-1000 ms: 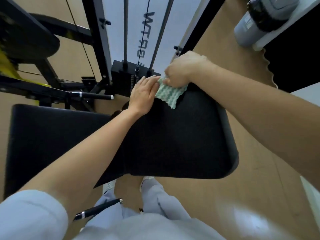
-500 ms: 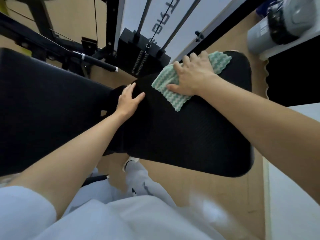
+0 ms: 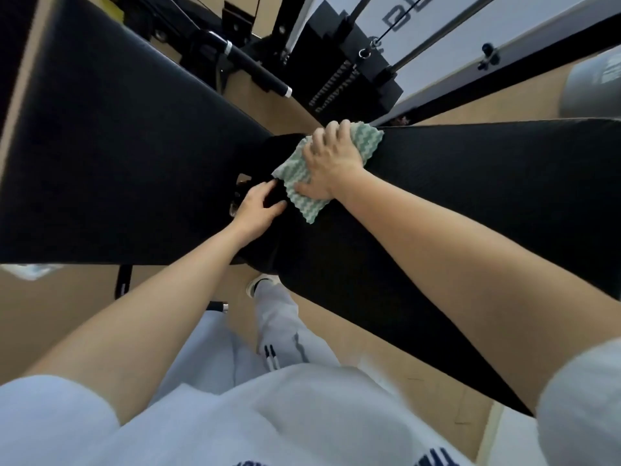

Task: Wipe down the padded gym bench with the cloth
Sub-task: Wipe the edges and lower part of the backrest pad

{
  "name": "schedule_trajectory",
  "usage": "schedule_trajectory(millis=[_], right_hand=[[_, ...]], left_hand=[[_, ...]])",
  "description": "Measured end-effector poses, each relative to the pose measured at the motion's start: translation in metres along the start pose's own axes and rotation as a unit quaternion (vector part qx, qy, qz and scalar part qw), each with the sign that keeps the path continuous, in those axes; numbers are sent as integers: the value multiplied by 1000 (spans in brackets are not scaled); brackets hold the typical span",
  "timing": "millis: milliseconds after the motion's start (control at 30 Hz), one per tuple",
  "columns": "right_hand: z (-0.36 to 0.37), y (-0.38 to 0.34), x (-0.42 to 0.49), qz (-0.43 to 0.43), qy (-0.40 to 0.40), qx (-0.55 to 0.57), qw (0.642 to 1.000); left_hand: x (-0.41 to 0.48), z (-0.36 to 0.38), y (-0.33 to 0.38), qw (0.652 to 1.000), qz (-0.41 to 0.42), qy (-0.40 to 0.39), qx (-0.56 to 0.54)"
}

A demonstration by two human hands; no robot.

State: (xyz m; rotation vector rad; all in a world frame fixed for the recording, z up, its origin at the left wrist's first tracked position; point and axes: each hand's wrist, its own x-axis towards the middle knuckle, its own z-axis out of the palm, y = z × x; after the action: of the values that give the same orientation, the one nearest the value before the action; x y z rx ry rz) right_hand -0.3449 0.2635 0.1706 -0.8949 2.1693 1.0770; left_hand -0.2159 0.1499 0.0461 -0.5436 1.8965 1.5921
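Slid toward the pad's end, the limp cloth (image 3: 304,200) is pinned flat under the spread right hand (image 3: 331,163), palm pressure suiting it, on the padded gym bench (image 3: 470,203) gripped by the left hand (image 3: 257,208).

head cam | wide-angle | faces fwd+down | close above bench (image 3: 470,203) | single view

Big dark letters stand on the white panel (image 3: 470,38) behind the black weight stack (image 3: 353,72), at the top of the view. They are upside down and cut off by the edge, so no whole word can be read. The grey drum (image 3: 594,85) on the right has a label, but it is too blurry to read. Dark letters on the shirt (image 3: 302,415) are cut off at the bottom edge.
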Motion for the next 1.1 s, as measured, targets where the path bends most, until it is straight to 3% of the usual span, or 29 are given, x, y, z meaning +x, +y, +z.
schedule_trajectory(millis=[200,500,633,867,1100], right_hand=[[18,-14,-34,-110,-7,-1,994],[-1,64,-7,75,-31,114,990],[7,21,-15,40,5,55,998],[35,-107,-88,-100,-21,13,995],[31,-61,-107,-4,22,44,999]], left_hand=[[-5,11,-6,997,-24,-29,-68],[-4,11,-14,997,-19,-22,-72],[-4,7,-21,997,-18,-13,-78],[-24,2,-45,993,-66,7,-98],[-31,11,-40,989,-89,14,-119]])
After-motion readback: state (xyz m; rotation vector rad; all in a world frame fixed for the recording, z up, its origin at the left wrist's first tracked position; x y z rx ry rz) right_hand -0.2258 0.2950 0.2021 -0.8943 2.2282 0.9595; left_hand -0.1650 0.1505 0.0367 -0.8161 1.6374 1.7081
